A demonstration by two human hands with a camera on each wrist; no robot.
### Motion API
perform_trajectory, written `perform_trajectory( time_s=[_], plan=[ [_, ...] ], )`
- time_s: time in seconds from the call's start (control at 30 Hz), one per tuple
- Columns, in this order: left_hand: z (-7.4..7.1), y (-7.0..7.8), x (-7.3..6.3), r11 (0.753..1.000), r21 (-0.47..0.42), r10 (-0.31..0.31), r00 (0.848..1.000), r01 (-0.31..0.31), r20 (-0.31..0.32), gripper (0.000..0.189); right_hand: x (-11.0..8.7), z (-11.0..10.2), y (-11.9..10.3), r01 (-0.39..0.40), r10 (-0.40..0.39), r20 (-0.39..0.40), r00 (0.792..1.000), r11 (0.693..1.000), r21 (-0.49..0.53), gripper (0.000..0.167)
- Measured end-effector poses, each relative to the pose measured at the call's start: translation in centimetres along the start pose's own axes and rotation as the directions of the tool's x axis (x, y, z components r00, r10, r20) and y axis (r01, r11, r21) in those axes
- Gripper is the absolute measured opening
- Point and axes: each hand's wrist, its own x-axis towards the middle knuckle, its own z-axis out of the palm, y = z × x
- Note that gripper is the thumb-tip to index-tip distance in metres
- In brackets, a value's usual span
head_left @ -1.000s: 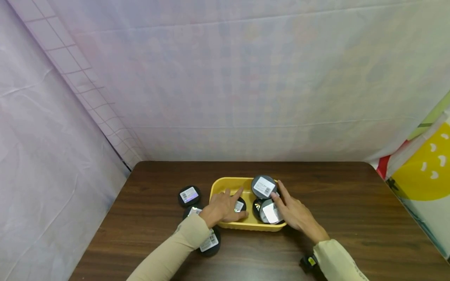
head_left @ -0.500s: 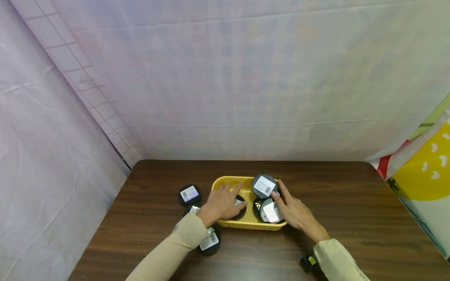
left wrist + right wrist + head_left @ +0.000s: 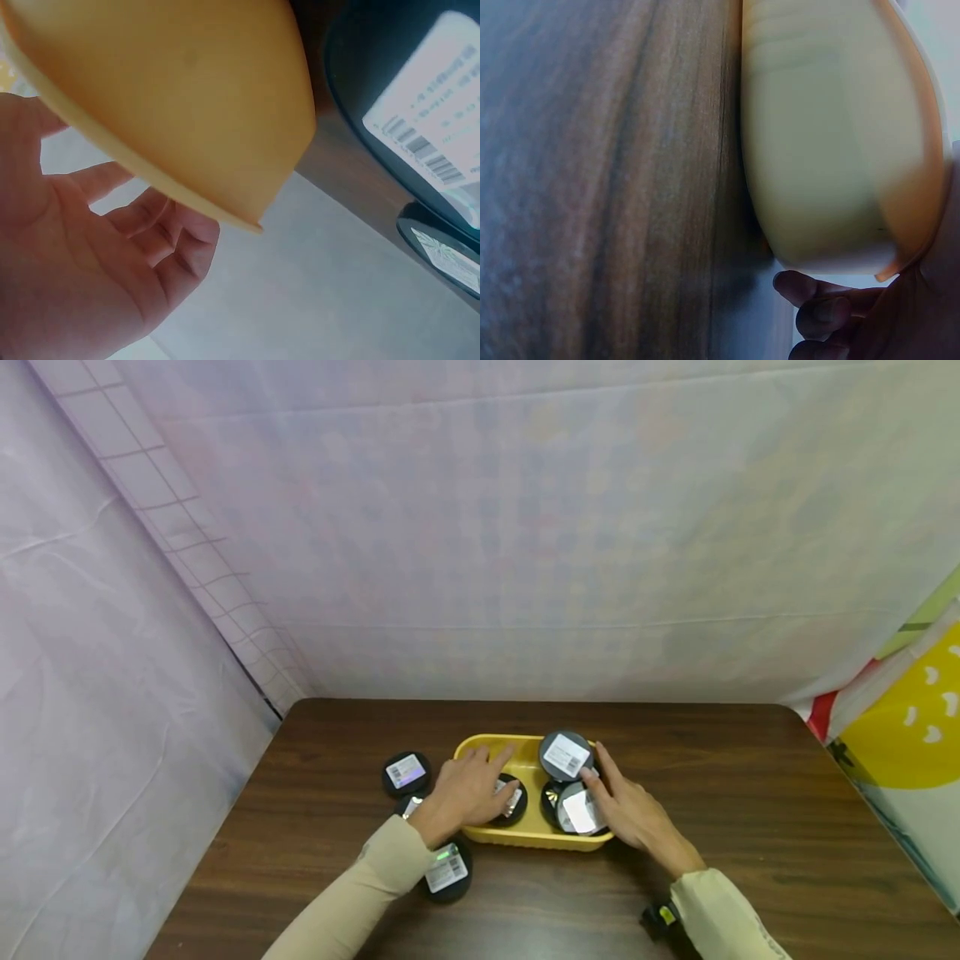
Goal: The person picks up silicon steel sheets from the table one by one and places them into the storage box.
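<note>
A yellow plastic basket [image 3: 525,839] stands on the brown table. My left hand [image 3: 467,789] lies over its left end with spread fingers, the thumb overlapping a round black disc [image 3: 516,808] inside. The left wrist view has relaxed fingers [image 3: 157,240] reaching past the rim. At the basket's right end, my right hand [image 3: 637,814] grips the rim, thumb inside by a grey-lidded disc [image 3: 579,810] and other fingers along the outer wall. Another grey disc [image 3: 565,755] with a white label leans on the others there, rising above the rim.
Several black discs with white labels lie left of the basket: one at the back [image 3: 406,773], one in front [image 3: 447,872], and one partly hidden by the left arm. A small black device [image 3: 660,918] sits at the right sleeve. A pale curtain [image 3: 525,568] hangs behind the table.
My left hand has shifted slightly left and back from the disc in the basket, uncovering more of that disc. My right hand has kept its place at the right end.
</note>
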Motion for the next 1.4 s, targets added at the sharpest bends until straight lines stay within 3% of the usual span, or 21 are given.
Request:
perform_trajectory(
  time_s=[0.47,0.7,1.13,1.4],
  plan=[
    [-1.4,-2.7,-0.9,0.998,-0.056,-0.033,0.996,0.028,-0.08,0.06,0.0,-0.1,0.2,-0.001,0.001,0.004,1.0,1.0,-0.003,0.076],
    [-1.9,-4.0,-1.4,0.994,-0.064,-0.089,0.995,0.086,-0.049,0.061,-0.1,-0.1,0.1,-0.004,0.004,0.007,1.0,1.0,0.001,0.076],
    [-2.0,-6.4,-2.7,0.987,-0.12,-0.121,0.987,0.108,-0.103,0.061,-0.1,-0.1,0.0,-0.002,0.002,0.001,1.0,1.0,0.003,0.076],
    [-2.2,-8.3,-3.0,0.976,-0.114,-0.196,0.975,0.183,-0.109,0.068,-0.2,-0.1,0.2,-0.004,0.004,-0.002,1.0,1.0,-0.003,0.076]
  ],
)
